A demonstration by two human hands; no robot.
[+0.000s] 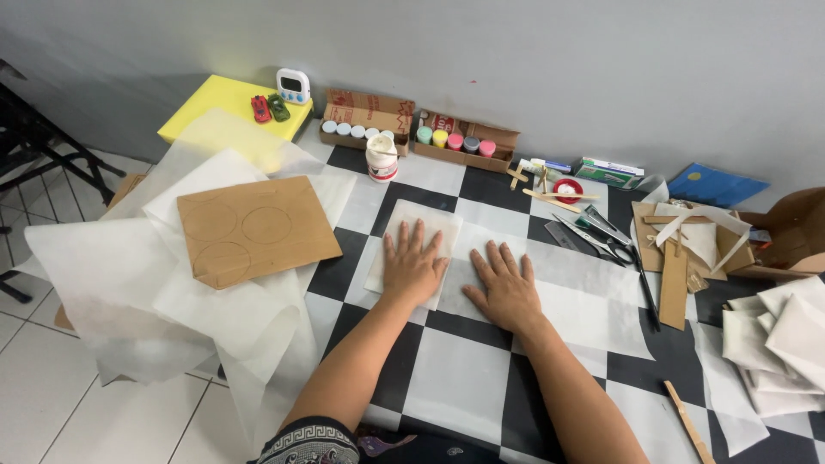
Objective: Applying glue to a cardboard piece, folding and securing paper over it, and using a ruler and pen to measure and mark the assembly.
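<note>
Lying half hidden under the left hand (413,265): a thin, translucent white sheet of tissue paper (411,230), folded into a rectangle, its lower edge covered by the palm. Pressing flat, fingers spread, gripping nothing. Resting likewise just beside it, the right hand (507,290), open and flat on a second, wider translucent sheet (574,288) through which the black-and-white checkered bench (455,378) is showing faintly. Hard to tell where one sheet is ending and the next beginning.

Draping off the bench's left edge toward the tiled floor: loose, crumpled-looking white tissue sheets (112,283), soft and wavy, partly burying a flat brown cardboard panel with three circles scored into it (253,228). Peeking out beneath them, a yellow square block (215,99) carrying two small toy cars, one red (260,109) and one green (278,107), beside a small white digital timer (293,86).

Standing along the wall: two open cardboard boxes of small paint pots, one with white lids (357,129), one with pastel lids (455,140), and a white glue jar (381,158). Cluttering the right side: grey metal scissors (601,236), flat wooden craft sticks (550,199), brown cardboard offcuts (675,258), details too small to make out. Getting cut off at the right border, a pile of folded white paper pieces (782,331).
</note>
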